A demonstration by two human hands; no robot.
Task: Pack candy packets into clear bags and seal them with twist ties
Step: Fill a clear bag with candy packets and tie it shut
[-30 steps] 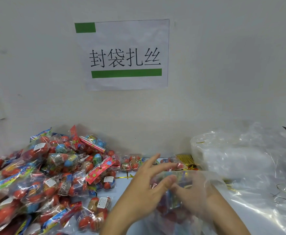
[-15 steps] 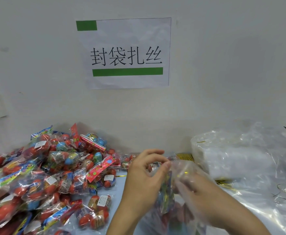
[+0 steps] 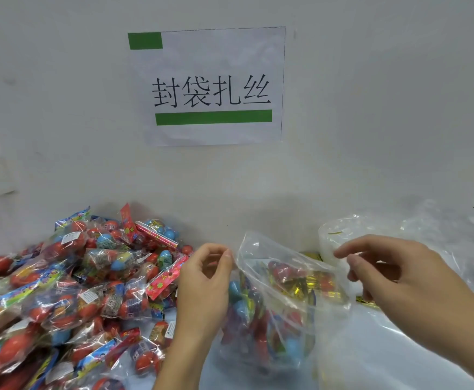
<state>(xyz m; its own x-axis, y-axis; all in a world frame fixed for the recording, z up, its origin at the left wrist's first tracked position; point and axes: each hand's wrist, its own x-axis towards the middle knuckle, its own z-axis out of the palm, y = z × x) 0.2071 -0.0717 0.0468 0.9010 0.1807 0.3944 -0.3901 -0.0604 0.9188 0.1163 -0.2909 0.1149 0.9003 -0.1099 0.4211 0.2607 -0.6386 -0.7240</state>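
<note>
white wall with a paper sign (image 3: pixel 213 85) backs the table (image 3: pixel 376 347); a heap of candy packets (image 3: pixel 69 291) spreads beyond the left hand (image 3: pixel 205 285).

between both hands hangs the filled clear bag (image 3: pixel 281 302), thin, slippery, bottom-heavy, best gathered just under the pinched rim. left thumb and forefinger pinch one corner, the right hand (image 3: pixel 399 280) pinches the other; gold twist ties (image 3: pixel 365 301) lie under the right fingers, spare bags (image 3: pixel 342 237) behind.

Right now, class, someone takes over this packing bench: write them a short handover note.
Left hand pinches the clear bag at its left mouth edge; right hand pinches the right edge, mouth held apart.
Candy is already inside this bag. Candy packets lie piled at left; gold twist ties lie behind the bag.
Left: gather the mouth, tie it.
</note>
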